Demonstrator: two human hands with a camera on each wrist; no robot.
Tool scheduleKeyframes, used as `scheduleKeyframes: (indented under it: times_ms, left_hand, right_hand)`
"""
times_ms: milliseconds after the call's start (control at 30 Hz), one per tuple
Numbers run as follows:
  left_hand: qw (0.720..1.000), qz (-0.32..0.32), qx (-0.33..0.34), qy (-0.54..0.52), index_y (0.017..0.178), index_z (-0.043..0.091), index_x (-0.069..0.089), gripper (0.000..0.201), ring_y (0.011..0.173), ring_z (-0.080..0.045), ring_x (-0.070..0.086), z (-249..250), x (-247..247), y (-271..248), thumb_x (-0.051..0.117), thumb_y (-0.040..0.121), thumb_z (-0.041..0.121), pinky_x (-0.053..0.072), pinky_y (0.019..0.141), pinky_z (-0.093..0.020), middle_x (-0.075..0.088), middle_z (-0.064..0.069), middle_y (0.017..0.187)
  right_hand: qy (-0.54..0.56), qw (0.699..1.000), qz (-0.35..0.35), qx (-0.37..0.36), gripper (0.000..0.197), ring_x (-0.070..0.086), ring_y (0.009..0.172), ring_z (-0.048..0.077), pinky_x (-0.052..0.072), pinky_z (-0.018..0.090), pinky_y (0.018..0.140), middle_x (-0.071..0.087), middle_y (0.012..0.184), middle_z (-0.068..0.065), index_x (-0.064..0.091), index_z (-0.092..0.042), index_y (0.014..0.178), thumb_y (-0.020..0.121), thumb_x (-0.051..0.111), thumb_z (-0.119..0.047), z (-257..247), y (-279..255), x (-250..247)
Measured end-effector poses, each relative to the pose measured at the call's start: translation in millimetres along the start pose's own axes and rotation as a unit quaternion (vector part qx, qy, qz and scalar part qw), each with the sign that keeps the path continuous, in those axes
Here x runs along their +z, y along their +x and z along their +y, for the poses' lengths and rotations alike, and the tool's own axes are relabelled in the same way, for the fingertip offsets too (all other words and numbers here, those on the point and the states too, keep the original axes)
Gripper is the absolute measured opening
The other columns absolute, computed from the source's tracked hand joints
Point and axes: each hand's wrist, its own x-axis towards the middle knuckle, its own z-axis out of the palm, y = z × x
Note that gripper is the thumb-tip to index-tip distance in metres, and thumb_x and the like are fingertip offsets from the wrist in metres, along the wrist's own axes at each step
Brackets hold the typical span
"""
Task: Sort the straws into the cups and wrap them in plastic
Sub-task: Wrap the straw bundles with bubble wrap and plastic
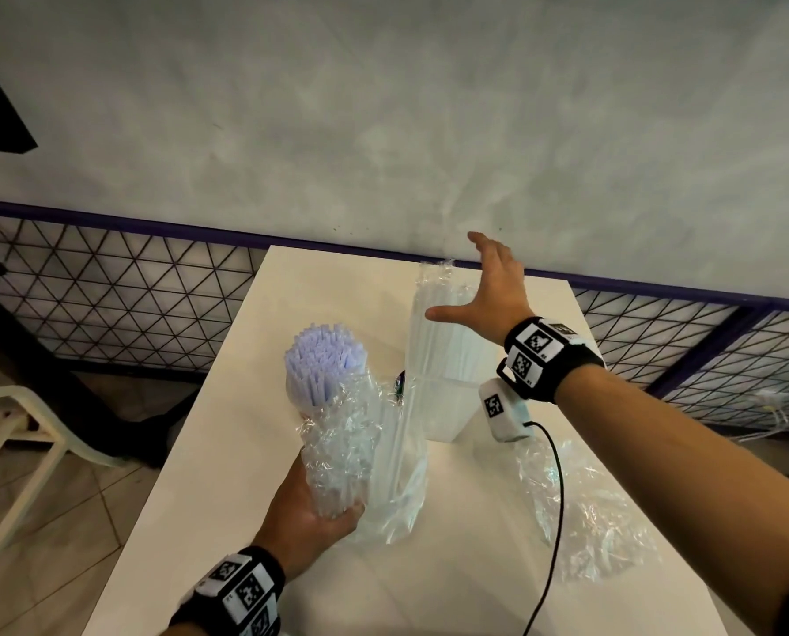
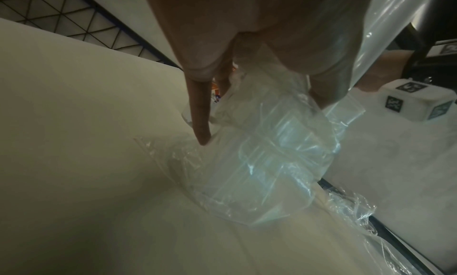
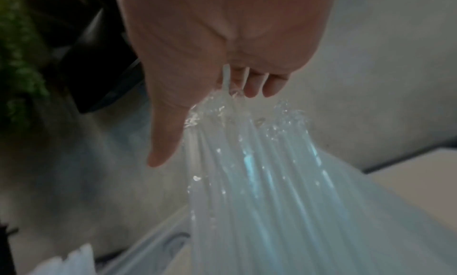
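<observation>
My left hand (image 1: pixel 312 511) grips the base of a clear cup (image 2: pixel 267 162) swathed in crinkled plastic wrap (image 1: pixel 342 447). Pale lilac straws (image 1: pixel 321 364) stick out of its top, and the cup leans left above the white table (image 1: pixel 227 475). Its index finger (image 2: pixel 200 113) lies straight along the wrap. A tall clear bag of white straws (image 1: pixel 433 323) stands in a white container (image 1: pixel 445 420) at mid-table. My right hand (image 1: pixel 479 286) is spread open at the bag's top; its fingertips (image 3: pixel 254 87) are at the gathered plastic (image 3: pixel 247 119).
A loose sheet of plastic wrap (image 1: pixel 585 511) lies on the table's right side, under the black cable (image 1: pixel 557 488). Another clear bag (image 1: pixel 397 488) sags between the cup and the container. A pale chair (image 1: pixel 11 433) stands to the left. The wall runs behind the table.
</observation>
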Motion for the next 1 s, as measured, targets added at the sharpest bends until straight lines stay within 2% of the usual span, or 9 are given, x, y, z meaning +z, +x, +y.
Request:
scheduleKeyframes:
  times_ms: [133, 233, 367, 433, 500, 567, 733, 867, 1000]
  left_hand:
    - [1.0, -0.002, -0.003, -0.016, 0.123, 0.022, 0.056, 0.069, 0.098, -0.007, 0.068, -0.2, 0.4, 0.5, 0.086, 0.061, 0.034, 0.054, 0.088, -0.025, 0.07, 0.014, 0.103]
    - [1.0, 0.005, -0.003, -0.017, 0.122, 0.02, 0.056, 0.067, 0.094, -0.005, 0.068, -1.3, 1.2, 0.0, 0.087, 0.063, 0.027, 0.053, 0.083, -0.017, 0.07, 0.016, 0.1]
    - [1.0, 0.007, 0.003, -0.012, 0.121, 0.019, 0.056, 0.065, 0.09, -0.001, 0.068, 0.6, 1.2, -1.2, 0.086, 0.063, 0.027, 0.053, 0.084, -0.017, 0.07, 0.02, 0.097]
    - [1.0, 0.008, 0.007, -0.009, 0.123, 0.022, 0.056, 0.069, 0.095, -0.001, 0.067, 2.1, 1.0, -1.4, 0.086, 0.062, 0.032, 0.053, 0.089, -0.022, 0.069, 0.022, 0.101]
    - [1.0, 0.009, 0.009, -0.014, 0.127, 0.023, 0.053, 0.071, 0.1, 0.001, 0.065, 2.3, 1.3, -1.6, 0.087, 0.064, 0.027, 0.051, 0.089, -0.014, 0.067, 0.024, 0.106]
    - [1.0, 0.009, 0.009, -0.012, 0.128, 0.023, 0.053, 0.072, 0.1, 0.002, 0.065, 2.5, 1.0, -1.9, 0.087, 0.064, 0.028, 0.05, 0.088, -0.012, 0.067, 0.026, 0.106]
    - [1.0, 0.005, 0.001, -0.016, 0.126, 0.021, 0.056, 0.073, 0.1, -0.003, 0.067, 1.4, -0.4, -2.3, 0.084, 0.06, 0.038, 0.053, 0.094, -0.03, 0.07, 0.019, 0.105]
    - [1.0, 0.009, 0.001, -0.02, 0.124, 0.021, 0.057, 0.073, 0.099, -0.003, 0.067, 2.6, 1.4, -2.3, 0.083, 0.059, 0.04, 0.052, 0.093, -0.028, 0.07, 0.02, 0.104]
    - [1.0, 0.007, 0.007, -0.01, 0.12, 0.019, 0.06, 0.069, 0.098, -0.004, 0.067, 0.8, -0.7, -1.4, 0.082, 0.059, 0.043, 0.052, 0.091, -0.028, 0.071, 0.019, 0.101]
  right_hand:
    - [-0.088, 0.982, -0.077, -0.15, 0.094, 0.011, 0.151, 0.024, 0.022, 0.053, 0.115, 0.012, 0.165, -0.006, 0.015, -0.036, 0.155, 0.08, 0.068, -0.059, 0.9, -1.5, 9.6]
    - [-0.154, 0.963, -0.154, -0.159, 0.076, 0.003, 0.153, 0.017, 0.015, 0.048, 0.12, 0.01, 0.165, -0.008, 0.016, -0.031, 0.156, 0.093, 0.057, -0.045, 2.9, -0.5, 17.7]
    - [-0.188, 0.958, -0.132, -0.173, 0.064, 0.012, 0.151, 0.019, 0.016, 0.048, 0.117, 0.029, 0.159, -0.01, 0.034, -0.033, 0.149, 0.092, 0.06, -0.042, 1.2, -0.2, 18.2]
    - [-0.186, 0.957, -0.101, -0.197, 0.073, 0.012, 0.15, 0.023, 0.019, 0.052, 0.114, 0.021, 0.161, -0.008, 0.035, -0.035, 0.149, 0.086, 0.071, -0.039, -0.4, 2.0, 15.7]
    - [-0.161, 0.963, -0.112, -0.186, 0.088, 0.017, 0.15, 0.024, 0.024, 0.048, 0.114, 0.01, 0.165, -0.004, 0.025, -0.032, 0.153, 0.082, 0.077, -0.034, -1.3, 7.0, 11.7]
    - [-0.123, 0.969, -0.149, -0.153, 0.088, 0.03, 0.146, 0.025, 0.028, 0.04, 0.114, 0.018, 0.164, 0.002, 0.022, -0.023, 0.155, 0.085, 0.076, -0.024, 0.2, 13.6, 9.0]
    - [-0.049, 0.985, -0.132, -0.1, 0.067, 0.04, 0.14, 0.028, 0.032, 0.035, 0.113, 0.039, 0.154, 0.007, 0.03, -0.015, 0.152, 0.093, 0.063, -0.009, 8.5, 17.8, 0.5]
    - [-0.196, 0.964, -0.151, -0.095, 0.058, 0.018, 0.15, 0.021, 0.018, 0.045, 0.116, 0.026, 0.161, 0.001, 0.021, -0.018, 0.154, 0.102, 0.046, -0.024, 18.5, -0.1, 10.2]
    - [-0.272, 0.946, -0.156, -0.083, 0.064, 0.004, 0.152, 0.018, 0.009, 0.048, 0.118, 0.01, 0.165, 0.0, 0.01, -0.014, 0.156, 0.102, 0.04, -0.026, 17.9, -12.8, 18.2]
